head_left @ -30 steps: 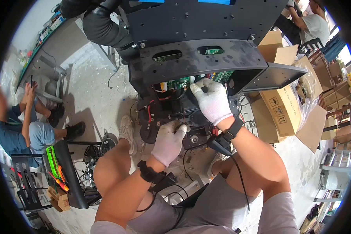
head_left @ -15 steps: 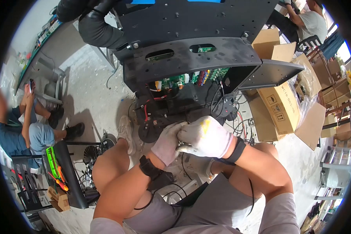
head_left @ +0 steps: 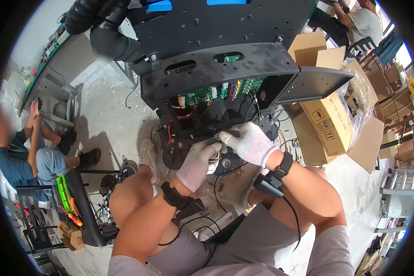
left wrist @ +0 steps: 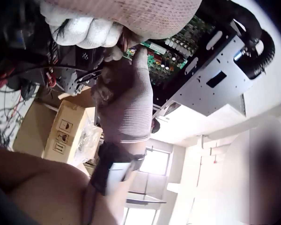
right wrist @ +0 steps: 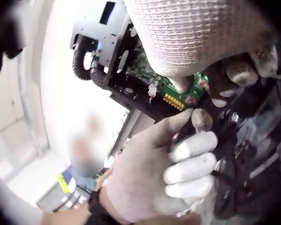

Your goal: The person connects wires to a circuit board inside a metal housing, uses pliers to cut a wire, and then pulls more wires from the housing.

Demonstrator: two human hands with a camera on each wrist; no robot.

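Note:
Both hands wear white knitted gloves and meet low before the open black metal housing [head_left: 230,71]. My left hand [head_left: 198,163] has its fingers curled in. A thin reddish-brown piece [left wrist: 126,40] shows between its thumb and fingers in the left wrist view; its kind cannot be told. Close above it, my right hand [head_left: 250,142] has loosely bent fingers, thumb and forefinger apart with nothing visible between them. Behind the hands, a green circuit board [head_left: 198,97] with coloured connectors [head_left: 234,89] sits inside the housing. A red wire [head_left: 169,133] lies at the base's left.
An open door panel [head_left: 315,86] juts out right of the housing, beside cardboard boxes [head_left: 326,122]. Loose wires [head_left: 283,135] hang at the right. A seated person [head_left: 20,156] is at the left, near a green tool case [head_left: 63,188]. Another person [head_left: 363,25] sits at the upper right.
My right hand came down from the circuit board opening to my left hand, then drew slightly up and apart. My left hand has stayed low in front, while the head view has shifted a little.

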